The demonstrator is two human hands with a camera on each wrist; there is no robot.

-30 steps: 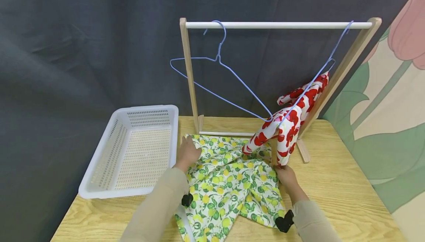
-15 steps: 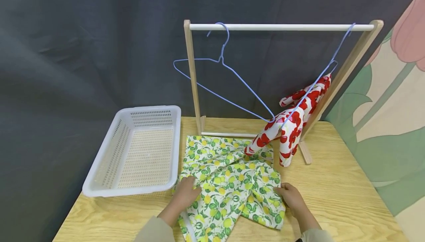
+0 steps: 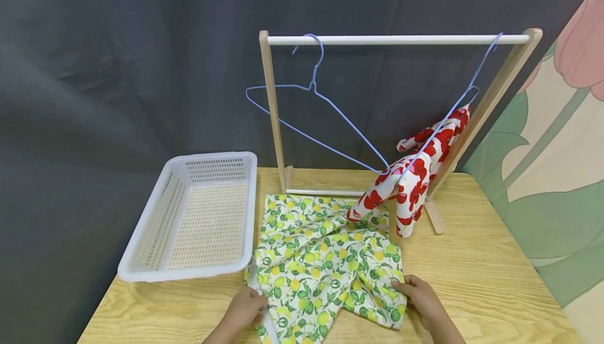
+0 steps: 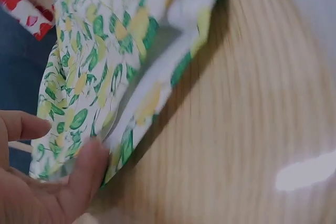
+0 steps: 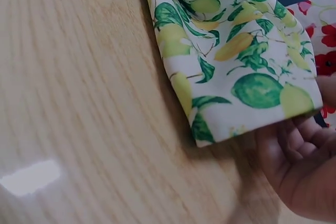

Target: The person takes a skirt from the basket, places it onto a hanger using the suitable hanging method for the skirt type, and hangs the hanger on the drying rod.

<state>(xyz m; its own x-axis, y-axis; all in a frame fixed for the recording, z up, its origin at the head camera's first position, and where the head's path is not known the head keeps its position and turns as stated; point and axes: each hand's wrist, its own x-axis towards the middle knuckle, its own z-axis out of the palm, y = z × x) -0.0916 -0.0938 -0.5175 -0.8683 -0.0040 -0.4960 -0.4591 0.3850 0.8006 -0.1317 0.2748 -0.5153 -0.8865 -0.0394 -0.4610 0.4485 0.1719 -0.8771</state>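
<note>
A white garment with a lemon-and-leaf print (image 3: pixel 311 265) lies spread on the table, with two leg-like ends toward me. By its left front edge is my left hand (image 3: pixel 243 310); in the left wrist view the thumb (image 4: pixel 89 169) touches the fabric at an open, gaping edge, and the index finger stands apart from it. My right hand (image 3: pixel 421 297) holds the hem of the right end, thumb above and fingers beneath, as the right wrist view shows. A red-and-white floral garment (image 3: pixel 415 181) hangs behind from a blue hanger (image 3: pixel 439 126), its lower ends over the lemon-print garment.
A white perforated basket (image 3: pixel 127 265) stands on the wooden table (image 3: pixel 472 260) at left. A wooden rack with a white rail (image 3: pixel 401 40) stands at the back. A bare blue hanger (image 3: pixel 332 104) hangs from its left part. A dark curtain (image 3: pixel 118 71) is behind.
Both hands have come down toward me along the garment's sides, the left from its upper left corner to the lower left edge, the right to the right hem. The hem there has shifted slightly.
</note>
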